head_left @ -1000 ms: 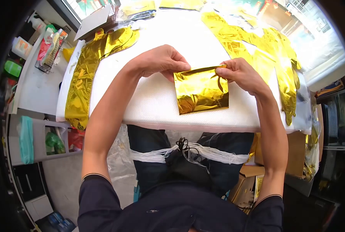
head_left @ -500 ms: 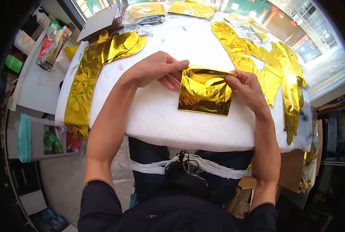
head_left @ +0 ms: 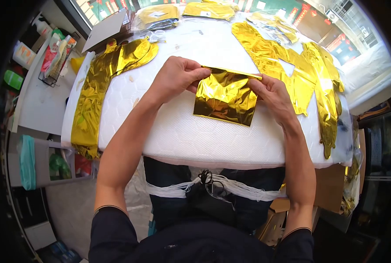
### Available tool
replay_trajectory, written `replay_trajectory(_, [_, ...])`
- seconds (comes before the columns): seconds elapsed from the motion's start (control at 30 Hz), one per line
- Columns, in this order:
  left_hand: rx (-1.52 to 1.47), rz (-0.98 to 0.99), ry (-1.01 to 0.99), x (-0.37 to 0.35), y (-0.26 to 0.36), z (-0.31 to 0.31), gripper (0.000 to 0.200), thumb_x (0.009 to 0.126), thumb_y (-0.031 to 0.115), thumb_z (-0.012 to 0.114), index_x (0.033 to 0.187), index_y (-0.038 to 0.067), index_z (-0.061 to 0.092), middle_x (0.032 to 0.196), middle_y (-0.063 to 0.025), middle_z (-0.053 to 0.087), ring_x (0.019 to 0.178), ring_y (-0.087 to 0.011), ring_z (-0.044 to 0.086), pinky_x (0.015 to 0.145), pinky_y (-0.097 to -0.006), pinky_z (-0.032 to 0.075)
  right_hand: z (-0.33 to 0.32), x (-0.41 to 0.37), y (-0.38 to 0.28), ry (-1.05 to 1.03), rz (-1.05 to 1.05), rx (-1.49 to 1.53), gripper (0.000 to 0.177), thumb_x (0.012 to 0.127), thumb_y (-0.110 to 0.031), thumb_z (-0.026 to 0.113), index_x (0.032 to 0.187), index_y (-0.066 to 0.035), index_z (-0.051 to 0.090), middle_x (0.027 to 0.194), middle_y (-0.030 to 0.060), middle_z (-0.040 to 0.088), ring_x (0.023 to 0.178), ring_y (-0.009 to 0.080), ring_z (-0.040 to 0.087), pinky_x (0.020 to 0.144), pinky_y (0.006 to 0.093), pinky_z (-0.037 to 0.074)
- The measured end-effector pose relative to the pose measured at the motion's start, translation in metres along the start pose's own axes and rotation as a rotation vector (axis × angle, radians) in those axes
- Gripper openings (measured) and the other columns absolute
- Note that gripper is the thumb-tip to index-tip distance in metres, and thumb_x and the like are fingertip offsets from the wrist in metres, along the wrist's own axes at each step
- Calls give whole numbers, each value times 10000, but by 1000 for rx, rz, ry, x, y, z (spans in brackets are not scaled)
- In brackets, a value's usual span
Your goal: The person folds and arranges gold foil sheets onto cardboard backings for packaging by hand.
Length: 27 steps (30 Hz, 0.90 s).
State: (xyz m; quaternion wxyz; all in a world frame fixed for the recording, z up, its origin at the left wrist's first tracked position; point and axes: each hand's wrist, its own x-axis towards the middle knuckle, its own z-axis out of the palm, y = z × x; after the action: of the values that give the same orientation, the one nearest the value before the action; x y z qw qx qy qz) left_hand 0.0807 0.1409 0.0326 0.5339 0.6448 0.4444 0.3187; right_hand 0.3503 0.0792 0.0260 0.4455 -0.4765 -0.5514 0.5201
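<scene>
A folded rectangle of shiny gold foil [head_left: 226, 98], which looks like a flat foil balloon, hangs in front of me above the white padded surface. My left hand [head_left: 180, 76] is closed, pinching its upper left corner between thumb and fingers. At the upper right corner, my right hand [head_left: 267, 92] grips the top edge, with the thumb on the near side. The foil is creased, and its lower edge tilts down to the right. Fingers behind the foil are partly hidden.
Flat gold foil balloons lie at left [head_left: 88, 105], at right [head_left: 270, 57] and far right [head_left: 324, 105]. Packaged gold balloons [head_left: 208, 11] sit along the back edge beside a grey box [head_left: 105, 30]. White strings [head_left: 243, 188] lie across my lap. An open carton [head_left: 274, 219] stands below right.
My left fingers, partly spread before, have closed in on the foil's upper left corner. The foil and both hands sit slightly further left and higher; the whole view has also shifted a little.
</scene>
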Motion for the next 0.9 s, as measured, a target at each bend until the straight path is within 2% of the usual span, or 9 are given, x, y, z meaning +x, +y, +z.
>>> replay_trajectory(0.13, [67, 39, -22, -2, 2, 0, 290, 993, 267, 701, 1035, -15, 749, 892, -50, 740, 769, -87, 694, 659, -252, 606, -12, 3, 5, -49, 43, -37, 287, 1055, -215, 620, 1157, 46, 678, 964, -7, 711, 856, 31, 612, 788, 201, 496])
replay_trajectory(0.23, [106, 23, -140, -6, 12, -3, 384, 1011, 345, 677, 1087, -26, 738, 962, -56, 740, 866, -79, 685, 702, -237, 590, -15, 1, 2, -99, -71, -115, 267, 1052, -215, 625, 1119, 35, 693, 969, -5, 713, 856, 31, 608, 787, 203, 492])
replay_trajectory(0.27, [107, 21, -140, -5, 10, -2, 384, 1011, 345, 677, 1087, -26, 738, 962, -56, 740, 866, -79, 685, 702, -237, 590, -15, 0, 0, -132, -59, -126, 252, 1046, -210, 632, 1093, 28, 698, 950, -10, 707, 849, 30, 602, 781, 205, 489])
replay_trajectory(0.33, [59, 64, -335, -3, 7, 3, 417, 1000, 376, 688, 1009, -36, 756, 870, -53, 742, 793, -65, 639, 683, -236, 531, -13, -2, -3, -166, -41, -131, 237, 1040, -206, 639, 1067, 21, 703, 932, -16, 701, 843, 29, 595, 775, 207, 485])
replay_trajectory(0.37, [103, 45, -408, -1, 7, 2, 497, 1006, 425, 675, 1127, -54, 730, 951, -36, 732, 831, -47, 636, 702, -204, 524, -9, -2, -5, -225, -17, -114, 229, 1034, -205, 645, 1053, 16, 704, 905, -25, 689, 824, 28, 587, 757, 207, 480])
replay_trajectory(0.47, [97, -31, -513, -3, 17, 5, 436, 1006, 369, 691, 1083, -56, 750, 893, -6, 729, 775, -30, 614, 676, -207, 512, -7, -1, -5, -317, 30, -111, 221, 1024, -203, 656, 1031, 13, 703, 858, -39, 666, 787, 28, 571, 720, 208, 468])
replay_trajectory(0.67, [122, -40, -484, -6, 19, 9, 309, 989, 256, 718, 1018, -48, 766, 832, 27, 708, 722, -12, 578, 635, -197, 480, -9, 3, -1, -360, 79, -133, 228, 1016, -207, 665, 1027, 18, 700, 836, -41, 654, 743, 25, 555, 681, 202, 451])
replay_trajectory(0.83, [155, 8, -507, -2, 11, 4, 294, 992, 253, 712, 988, -37, 762, 780, 33, 681, 677, -14, 566, 600, -196, 460, -2, 2, -2, -351, 92, -107, 233, 1017, -207, 663, 1048, 21, 703, 838, -41, 659, 732, 22, 551, 666, 200, 449])
replay_trajectory(0.9, [204, 31, -496, -2, 13, 4, 290, 995, 253, 709, 978, -32, 760, 764, 32, 674, 664, -15, 565, 591, -197, 455, 3, 1, -3, -253, 53, -62, 249, 1011, -216, 675, 1078, 22, 702, 853, -40, 672, 730, 23, 552, 654, 194, 446])
